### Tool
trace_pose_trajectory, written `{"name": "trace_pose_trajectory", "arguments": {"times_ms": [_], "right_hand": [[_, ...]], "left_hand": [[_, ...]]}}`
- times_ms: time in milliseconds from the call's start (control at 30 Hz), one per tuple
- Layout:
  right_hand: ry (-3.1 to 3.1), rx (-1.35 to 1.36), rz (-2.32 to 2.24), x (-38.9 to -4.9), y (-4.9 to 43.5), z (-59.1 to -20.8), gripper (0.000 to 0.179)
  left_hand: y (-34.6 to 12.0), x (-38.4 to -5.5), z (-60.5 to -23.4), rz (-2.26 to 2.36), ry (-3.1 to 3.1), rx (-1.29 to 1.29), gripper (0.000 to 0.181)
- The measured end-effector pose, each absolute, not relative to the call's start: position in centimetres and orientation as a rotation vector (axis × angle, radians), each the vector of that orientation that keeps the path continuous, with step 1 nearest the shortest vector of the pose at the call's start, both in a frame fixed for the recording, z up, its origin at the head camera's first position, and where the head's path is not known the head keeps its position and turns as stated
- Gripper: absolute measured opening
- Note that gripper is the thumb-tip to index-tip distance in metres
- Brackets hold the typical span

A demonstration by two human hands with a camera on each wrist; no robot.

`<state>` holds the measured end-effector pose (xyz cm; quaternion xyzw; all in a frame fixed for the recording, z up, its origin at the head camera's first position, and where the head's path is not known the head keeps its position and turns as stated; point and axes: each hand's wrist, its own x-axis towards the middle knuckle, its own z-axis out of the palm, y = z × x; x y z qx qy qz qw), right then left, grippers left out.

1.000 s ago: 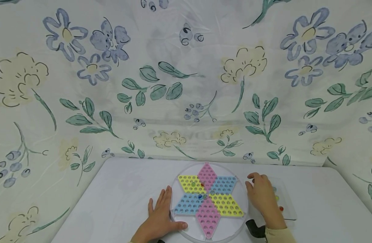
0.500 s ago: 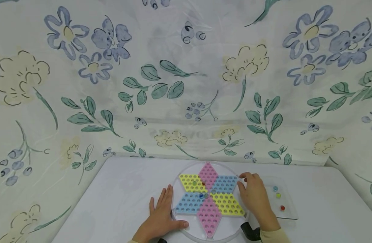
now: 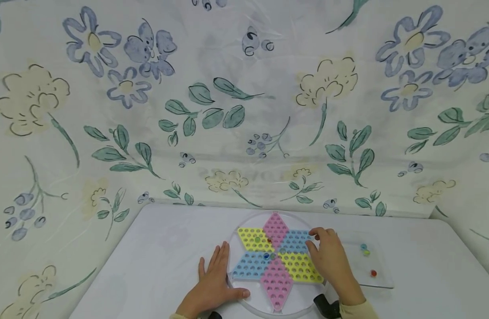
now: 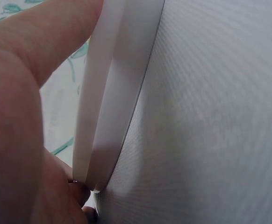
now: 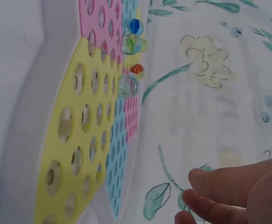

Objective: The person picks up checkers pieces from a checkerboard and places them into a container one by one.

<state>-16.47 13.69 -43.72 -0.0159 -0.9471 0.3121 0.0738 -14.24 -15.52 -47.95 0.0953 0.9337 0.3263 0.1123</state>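
A round Chinese checkers board [image 3: 244,296] with a pink, yellow and blue star lies on the table. My left hand [image 3: 212,283] rests at its left rim, fingers straight along the edge and thumb over the rim; in the left wrist view the thumb [image 4: 42,37] overlaps the white rim [image 4: 112,84]. My right hand [image 3: 330,257] hovers over the right blue point, thumb and index finger close together; I cannot tell whether they hold a marble. Near the star's centre sit several glass marbles, among them a blue one [image 5: 135,26], a red one [image 5: 137,70] and a clear one [image 5: 128,86].
Right of the board, a clear tray [image 3: 381,277] holds a blue marble [image 3: 363,246], a yellow-green marble [image 3: 366,253] and a red marble [image 3: 373,273]. A floral cloth [image 3: 244,97] rises behind the white table [image 3: 148,252].
My right hand has moved left from the tray's edge to over the board's right side. In the tray, the yellow-green marble now lies closer to the blue one. My left hand stays at the rim.
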Motion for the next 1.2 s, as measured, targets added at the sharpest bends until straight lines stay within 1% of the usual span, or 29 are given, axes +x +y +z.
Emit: {"name": "trace_pose_trajectory", "arguments": {"times_ms": [500,800,1200], "right_hand": [[-2.808,0.164,1.102,-16.6,11.1,-44.5,0.019],[-2.860,0.116,1.098,-17.1,10.0,-44.9,0.019],[-2.863,0.218,1.059,-17.3,9.4,-45.7,0.019]], "left_hand": [[-15.3,-14.4,-48.1,0.961,2.732,0.270,0.137],[-15.3,-14.4,-48.0,0.965,2.739,0.279,0.136],[-15.4,-14.4,-48.1,0.933,2.744,0.267,0.136]]}}
